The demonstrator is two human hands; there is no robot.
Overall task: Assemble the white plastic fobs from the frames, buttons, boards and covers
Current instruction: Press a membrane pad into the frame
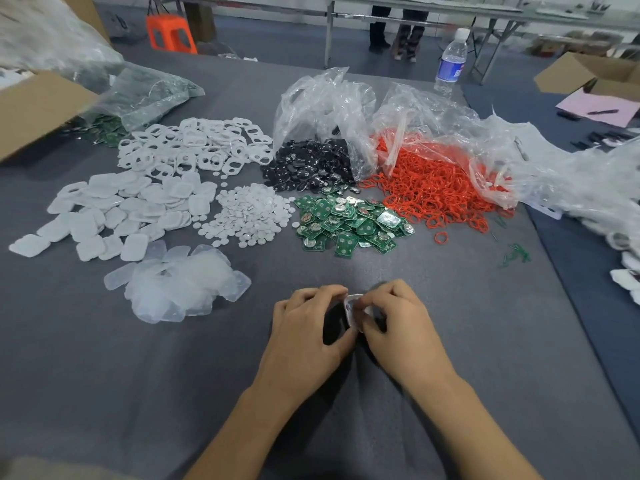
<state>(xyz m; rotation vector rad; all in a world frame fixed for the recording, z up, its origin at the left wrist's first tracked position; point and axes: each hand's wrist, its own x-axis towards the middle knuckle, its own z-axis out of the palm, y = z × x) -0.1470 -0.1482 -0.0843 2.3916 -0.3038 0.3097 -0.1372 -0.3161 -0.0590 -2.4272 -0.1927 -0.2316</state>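
Head view: I pinch the white fob [352,308] between my left hand [304,337] and right hand [398,327], fingers curled round it, near-centre over the table [467,358], its long axis apparently near-to-far, both hands equally close.

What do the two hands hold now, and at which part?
The left hand and right hand pinch one small white fob part by its edges.

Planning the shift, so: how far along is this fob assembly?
Done: no finished fobs show beside the hands. In hand: the left hand and right hand pinch one white fob part between them. Left: large heaps of white frames, white covers, round buttons and green boards lie unused, so it looks far from finished.
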